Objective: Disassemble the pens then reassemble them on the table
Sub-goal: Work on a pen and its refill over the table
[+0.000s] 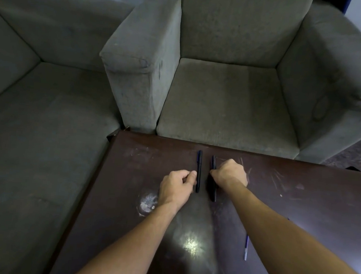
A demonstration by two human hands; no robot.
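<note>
Two dark pens lie side by side on the dark wooden table (301, 191), both pointing away from me. My left hand (177, 187) has its curled fingers touching the left side of the left pen (198, 169). On the other side, my right hand (230, 173) is closed over the middle of the right pen (212, 190), whose two ends stick out past the fingers. A thin blue and clear refill (246, 247) lies on the table near me, partly hidden under my right forearm.
A grey armchair (226, 101) stands right behind the table's far edge, its armrest (137, 67) at the left. A grey sofa (35, 113) fills the left side. A white worn patch (148, 201) marks the table near my left wrist.
</note>
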